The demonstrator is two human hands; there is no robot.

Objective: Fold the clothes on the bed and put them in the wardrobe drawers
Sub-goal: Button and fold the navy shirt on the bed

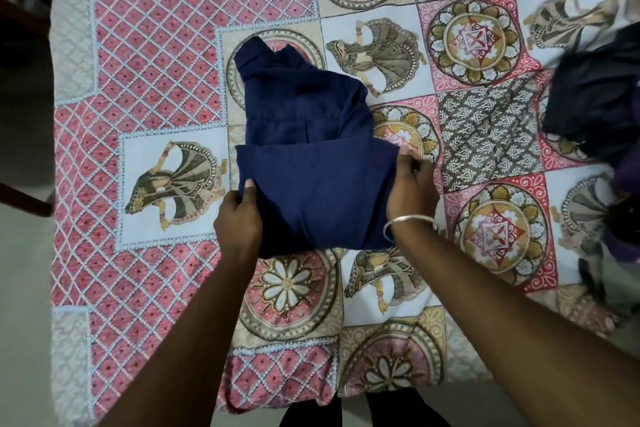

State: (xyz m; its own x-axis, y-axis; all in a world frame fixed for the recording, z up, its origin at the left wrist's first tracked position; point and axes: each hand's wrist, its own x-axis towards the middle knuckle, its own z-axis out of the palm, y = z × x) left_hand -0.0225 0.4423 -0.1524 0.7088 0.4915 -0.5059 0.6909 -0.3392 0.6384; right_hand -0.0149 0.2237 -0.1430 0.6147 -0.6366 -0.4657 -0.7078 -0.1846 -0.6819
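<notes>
Bedspread (156,114) fills most of the view: one printed cotton-like cover, with a pink lattice border on the left and square panels of floral medallions and dancer figures across the rest, draped over a bed whose near edge hangs toward a pale floor (24,288). Dark wooden furniture shows at the upper left corner. One navy garment (311,163), of matte woven cloth, lies near the middle of the bedspread, its near half folded into a smooth rectangle over the rumpled far half. One heap of dark clothes (595,104), black and purple, blurred, sits at the right edge, well apart from the garment. Two bare forearms enter from below. Left hand (239,218) grips the fold's left edge, thumb on top and fingers curled beneath. Right hand (412,191) pinches the fold's right edge with curled fingers. One thin silver bangle (408,222) circles the right wrist.
</notes>
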